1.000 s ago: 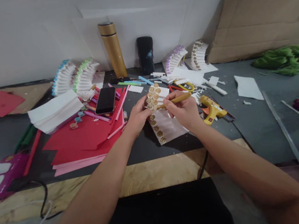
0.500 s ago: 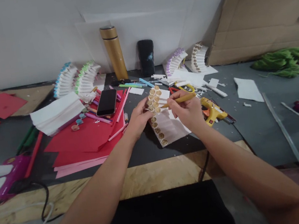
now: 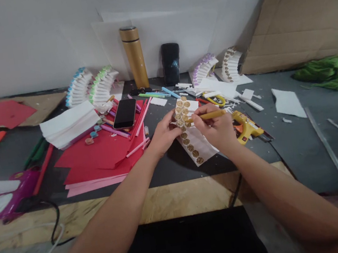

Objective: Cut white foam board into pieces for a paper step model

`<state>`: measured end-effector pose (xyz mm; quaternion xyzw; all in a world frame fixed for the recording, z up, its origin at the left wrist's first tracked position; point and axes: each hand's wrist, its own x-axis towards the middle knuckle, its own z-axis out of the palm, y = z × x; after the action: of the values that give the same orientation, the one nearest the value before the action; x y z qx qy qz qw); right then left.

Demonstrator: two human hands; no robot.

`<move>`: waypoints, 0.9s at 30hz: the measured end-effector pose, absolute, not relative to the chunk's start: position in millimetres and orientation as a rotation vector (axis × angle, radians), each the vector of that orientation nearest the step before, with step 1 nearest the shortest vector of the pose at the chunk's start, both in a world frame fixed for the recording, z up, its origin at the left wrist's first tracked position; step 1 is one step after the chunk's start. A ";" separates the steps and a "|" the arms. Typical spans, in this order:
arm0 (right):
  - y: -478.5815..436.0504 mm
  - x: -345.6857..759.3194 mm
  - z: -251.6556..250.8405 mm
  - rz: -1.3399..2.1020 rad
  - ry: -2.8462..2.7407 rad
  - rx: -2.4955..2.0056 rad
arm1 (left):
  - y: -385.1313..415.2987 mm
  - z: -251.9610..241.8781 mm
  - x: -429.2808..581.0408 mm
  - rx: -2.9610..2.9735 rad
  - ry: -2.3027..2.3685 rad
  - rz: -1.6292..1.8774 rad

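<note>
Left of the glue gun (image 3: pixel 247 127), your left hand (image 3: pixel 164 136) clamps its fingers on the disc-edged card (image 3: pixel 198 140); your right hand (image 3: pixel 220 130) pinches the pen (image 3: pixel 214 114); the card seems light, bendable; hold its edges.

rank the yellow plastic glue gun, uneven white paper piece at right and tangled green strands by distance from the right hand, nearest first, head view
From the right hand, holding a mustard-yellow pen-like tool:
1. Yellow plastic glue gun, just right of the hand.
2. Uneven white paper piece, further right.
3. Tangled green strands, far right, toward the back.
</note>
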<state>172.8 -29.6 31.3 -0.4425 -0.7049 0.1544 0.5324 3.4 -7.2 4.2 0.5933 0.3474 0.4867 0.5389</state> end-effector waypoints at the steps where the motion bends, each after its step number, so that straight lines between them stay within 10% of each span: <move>1: -29.1 172.7 30.7 0.338 -1.685 -1.046 | -7.4 4.5 3.4 1.409 0.822 1.151; 27: -28.4 172.2 27.9 0.341 -1.716 -1.040 | -10.7 10.6 3.6 1.463 0.853 1.140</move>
<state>172.2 -28.4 27.9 -0.4346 -0.7175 0.1426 0.5254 3.6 -10.7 10.6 0.6109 0.3561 0.4761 0.5227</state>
